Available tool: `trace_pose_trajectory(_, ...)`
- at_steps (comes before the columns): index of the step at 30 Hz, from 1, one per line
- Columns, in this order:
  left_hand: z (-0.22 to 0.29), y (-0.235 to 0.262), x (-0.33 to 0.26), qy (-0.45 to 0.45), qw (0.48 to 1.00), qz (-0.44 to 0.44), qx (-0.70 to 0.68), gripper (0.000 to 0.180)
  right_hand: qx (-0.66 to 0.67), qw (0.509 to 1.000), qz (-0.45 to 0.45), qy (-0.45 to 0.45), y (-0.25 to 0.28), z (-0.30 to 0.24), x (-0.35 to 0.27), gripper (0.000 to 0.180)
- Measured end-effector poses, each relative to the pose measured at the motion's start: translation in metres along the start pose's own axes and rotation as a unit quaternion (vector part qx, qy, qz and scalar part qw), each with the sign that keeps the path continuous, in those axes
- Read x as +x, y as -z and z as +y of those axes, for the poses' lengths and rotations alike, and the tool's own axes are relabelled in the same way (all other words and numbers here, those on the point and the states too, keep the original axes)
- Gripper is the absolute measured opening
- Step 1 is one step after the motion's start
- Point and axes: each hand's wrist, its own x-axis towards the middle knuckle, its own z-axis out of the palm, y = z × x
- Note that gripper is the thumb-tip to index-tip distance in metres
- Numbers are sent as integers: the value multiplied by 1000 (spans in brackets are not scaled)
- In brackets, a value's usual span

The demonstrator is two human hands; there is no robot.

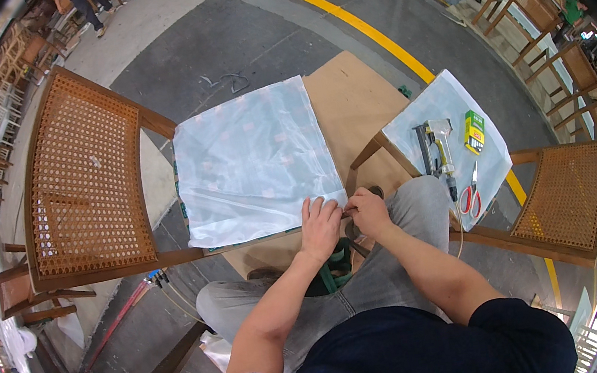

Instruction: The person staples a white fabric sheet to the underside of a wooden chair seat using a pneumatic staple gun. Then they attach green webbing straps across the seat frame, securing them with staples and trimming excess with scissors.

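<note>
A wooden chair with a woven cane back (85, 175) stands on my left. Its seat is covered by a thin, translucent white cloth (254, 162) with some wrinkles along the near side. My left hand (321, 228) lies over the seat's near right corner, fingers stretched out on the cloth. Right beside it, my right hand (369, 213) is closed in a pinch at that same corner, and whatever it holds is hidden by the fingers. Dark green material (336, 267) shows below my hands, between my legs.
To my right, a second cane-back chair (565, 202) has a white-covered seat bearing a staple gun (437, 151), a green and yellow box (474, 132) and red-handled scissors (470, 197). Brown cardboard (351, 98) lies on the floor. A hose (178, 294) is at lower left; more chairs line both sides.
</note>
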Motion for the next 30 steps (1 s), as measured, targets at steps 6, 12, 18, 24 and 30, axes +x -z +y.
trace_pose_trajectory(6, 14, -4, -13, -9, 999, -43, 11, 42, -16, 999, -29, -4, 12, 1, -10, 14)
trace_pose_trajectory(12, 8, 5, -30, -8, 992, -121, 43, 57, 88, 985, 106, -106, 101, 32, 20, 25)
trace_pose_trajectory(18, 25, -2, -23, -13, 992, -127, 12, 61, -110, 931, 154, -311, 224, 204, 47, 46)
trace_pose_trajectory(24, 20, 8, -36, 43, 987, -148, 44, 64, 105, 934, 105, -324, 197, 217, 88, 30)
trace_pose_trajectory(30, 19, 4, -38, 45, 987, -149, 37, 63, 81, 973, 100, -191, 226, 151, 90, 54)
